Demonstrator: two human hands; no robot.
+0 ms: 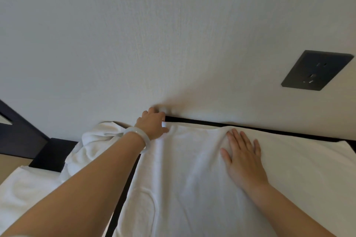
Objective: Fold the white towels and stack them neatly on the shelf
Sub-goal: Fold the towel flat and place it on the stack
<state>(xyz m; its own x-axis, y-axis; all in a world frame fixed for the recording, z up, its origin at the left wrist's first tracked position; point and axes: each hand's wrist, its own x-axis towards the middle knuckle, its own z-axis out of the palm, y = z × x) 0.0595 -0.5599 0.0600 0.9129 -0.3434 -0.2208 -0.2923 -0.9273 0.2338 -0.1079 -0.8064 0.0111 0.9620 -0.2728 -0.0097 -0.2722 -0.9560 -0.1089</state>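
**Squaring the far corner before the fold**

The left fingers curl over the far edge of the spread towel, thumb on the cloth, pinching its corner hard against the wall, just above the frame's centre. The left hand carries a pale, glassy bangle at the wrist. The right hand, centre right, lies flat with straight, slightly spread fingers, pressing the cloth and holding nothing.

From where I stand this looks like the straightening that comes ahead of a fold. The pinched corner wants drawing taut along the back edge while the flat palm anchors the middle. The palm should then sweep outward to flatten the ridge rising beside its fingertips.

The towel is thick, limp terry, likely to creep if tugged one-sided. It covers most of the dark, hard-edged bench. A second towel sits crumpled left of the wrist, and a third lies flat at lower left. The wall is finely textured, with a dark square socket at upper right.
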